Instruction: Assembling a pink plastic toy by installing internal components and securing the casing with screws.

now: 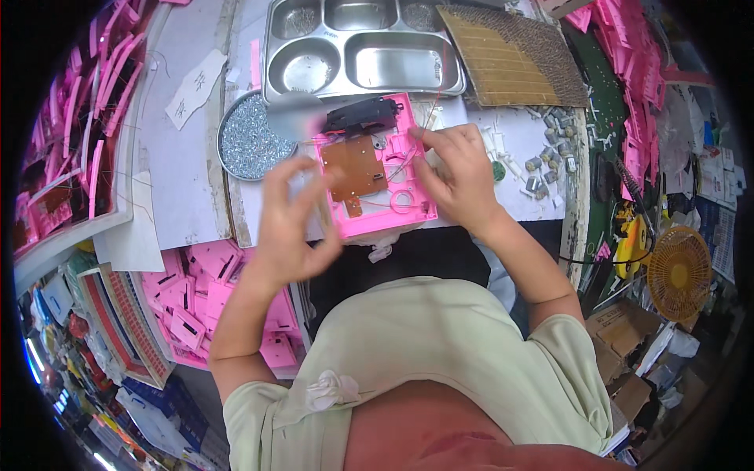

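A pink plastic housing (381, 224) lies in front of me at the table's near edge. Inside it sit a brown circuit board (353, 169), a black part (361, 116) along the far side, and thin wires. My right hand (465, 177) grips the housing's right edge, thumb and fingers bent over it; a thin reddish wire rises beside the fingertips. On the other side, my left hand (290, 216) is slightly blurred, thumb and fingers apart, next to the housing's left edge. It appears to hold nothing.
A round dish of small screws (253, 145) stands left of the housing, partly behind a blurred grey shape (294, 116). Farther back are a steel compartment tray (381, 90) and corrugated cardboard (503, 78). Small motors (542, 177) lie right; pink parts (196, 302) fill a lower-left box.
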{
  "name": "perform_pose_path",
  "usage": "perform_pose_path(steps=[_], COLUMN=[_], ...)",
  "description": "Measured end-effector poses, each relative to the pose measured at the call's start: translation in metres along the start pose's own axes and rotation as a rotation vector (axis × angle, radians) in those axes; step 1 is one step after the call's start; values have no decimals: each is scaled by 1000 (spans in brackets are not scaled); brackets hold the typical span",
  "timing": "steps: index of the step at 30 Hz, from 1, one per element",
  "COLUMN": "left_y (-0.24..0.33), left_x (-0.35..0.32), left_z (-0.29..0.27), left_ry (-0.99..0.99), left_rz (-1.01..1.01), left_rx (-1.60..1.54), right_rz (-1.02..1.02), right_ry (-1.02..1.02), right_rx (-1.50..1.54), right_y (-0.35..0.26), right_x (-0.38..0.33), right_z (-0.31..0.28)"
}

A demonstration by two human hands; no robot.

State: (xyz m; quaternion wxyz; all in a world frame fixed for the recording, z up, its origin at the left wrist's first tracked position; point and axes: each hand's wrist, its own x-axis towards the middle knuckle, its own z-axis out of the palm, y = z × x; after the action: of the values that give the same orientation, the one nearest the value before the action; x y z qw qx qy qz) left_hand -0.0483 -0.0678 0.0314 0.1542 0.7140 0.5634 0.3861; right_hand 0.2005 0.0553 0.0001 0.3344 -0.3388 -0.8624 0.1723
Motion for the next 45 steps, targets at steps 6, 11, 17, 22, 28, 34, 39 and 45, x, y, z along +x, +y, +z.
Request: perform_pose_path(steps=[6, 11, 17, 22, 28, 34, 39, 45], left_y=[-18, -9, -4, -8, -10, -12, -11, -12], left_x=[-31, -29, -26, -26, -29, -29, -28, -31], left_z=[33, 35, 36, 39, 41, 42, 43, 42], left_ry=[-237, -214, -276, -254, -222, -185, -179, -172], left_rz=[154, 84, 50, 58, 60, 78, 75, 70], left_rx=[140, 156, 216, 197, 168, 150, 142, 134], right_rz=[79, 109, -87, -82, -236, -376, -409, -318], right_ry=[-93, -295, -511, -554, -450, -469, -559, -367], right_rx=[86, 285, 227, 203, 150, 26, -11, 236], right_y=[7, 7, -1, 1, -2, -15, -21, -2], right_x=[-9, -2, -12, -11, -14, -14, -9, -34], right_z=[15, -32, -35, -27, -25, -31, -31, -12])
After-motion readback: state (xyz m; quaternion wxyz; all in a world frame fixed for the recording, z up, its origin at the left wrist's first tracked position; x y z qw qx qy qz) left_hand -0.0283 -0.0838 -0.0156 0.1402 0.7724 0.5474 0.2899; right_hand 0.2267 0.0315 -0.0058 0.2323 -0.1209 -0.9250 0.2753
